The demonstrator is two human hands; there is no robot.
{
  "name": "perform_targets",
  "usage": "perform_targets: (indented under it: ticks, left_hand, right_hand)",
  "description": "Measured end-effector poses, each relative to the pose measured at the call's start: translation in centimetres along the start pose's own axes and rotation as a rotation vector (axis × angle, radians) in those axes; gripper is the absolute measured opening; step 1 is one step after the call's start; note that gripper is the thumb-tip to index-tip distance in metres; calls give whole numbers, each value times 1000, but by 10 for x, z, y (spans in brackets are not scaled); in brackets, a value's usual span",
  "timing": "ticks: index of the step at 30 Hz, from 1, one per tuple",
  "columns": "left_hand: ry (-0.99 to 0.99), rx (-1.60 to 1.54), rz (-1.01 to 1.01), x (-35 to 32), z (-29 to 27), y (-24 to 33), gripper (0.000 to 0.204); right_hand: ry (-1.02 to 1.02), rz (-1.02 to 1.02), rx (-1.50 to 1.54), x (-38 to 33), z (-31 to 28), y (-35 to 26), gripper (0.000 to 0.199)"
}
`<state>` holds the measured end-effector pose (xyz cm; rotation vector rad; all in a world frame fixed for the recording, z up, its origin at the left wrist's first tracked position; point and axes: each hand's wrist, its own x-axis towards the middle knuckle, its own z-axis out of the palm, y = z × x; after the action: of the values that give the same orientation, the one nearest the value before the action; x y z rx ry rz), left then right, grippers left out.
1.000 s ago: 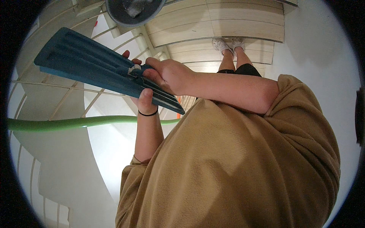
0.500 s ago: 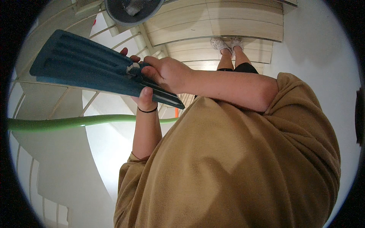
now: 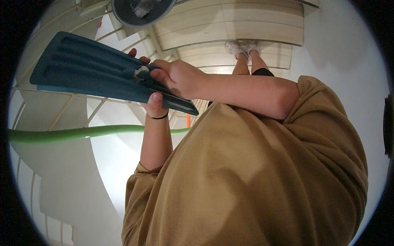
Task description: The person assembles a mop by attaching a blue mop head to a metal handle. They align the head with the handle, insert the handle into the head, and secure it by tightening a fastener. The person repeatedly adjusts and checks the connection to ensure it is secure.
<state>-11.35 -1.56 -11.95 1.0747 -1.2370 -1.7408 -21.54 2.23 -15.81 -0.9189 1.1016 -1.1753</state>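
A dark blue dustpan (image 3: 90,67) with a ribbed surface is held tilted in front of my chest, its broad end at the far left. My left hand (image 3: 154,105) grips it from below, thumb over the near edge and fingertips showing past the far edge. A black band sits on that wrist. My right hand (image 3: 176,77) reaches across with thumb and forefinger closed at a small whitish wad (image 3: 141,72) against the dustpan. The wad's material is not clear, and the other right fingers are partly hidden.
Light wooden stair steps (image 3: 262,24) lie ahead under my feet, with a white wall (image 3: 340,45) on the right. A grey bucket (image 3: 141,25) holding something pale is at the upper left. A green handrail (image 3: 82,133) runs along pale railings on the left.
Hardly anything differs. The whole view has shifted slightly, and both hands keep their places on the dustpan.
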Motion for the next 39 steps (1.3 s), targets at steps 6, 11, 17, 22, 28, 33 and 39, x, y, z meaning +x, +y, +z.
perform_targets:
  ticks: [6,11,17,22,28,33,39]
  left_hand:
    - [-11,-18,18,2,-1,-3,102]
    - [-9,-13,51,3,-1,-7,100]
    - [-22,-25,37,8,-1,-11,99]
    - [-85,-59,5,9,1,-7,99]
    - [-39,-58,57,6,1,-11,99]
    - [-59,-95,68,14,-3,-19,101]
    - [-27,-98,64,17,0,-22,106]
  right_hand:
    - [-17,18,13,2,-3,-2,35]
    - [-43,42,39,2,-5,-1,36]
    - [-9,6,17,6,-7,1,38]
    - [-35,30,-15,5,-11,-4,39]
    - [-13,12,32,3,-6,0,39]
    - [-8,-3,29,7,-9,4,44]
    - [71,-71,15,11,-7,7,44]
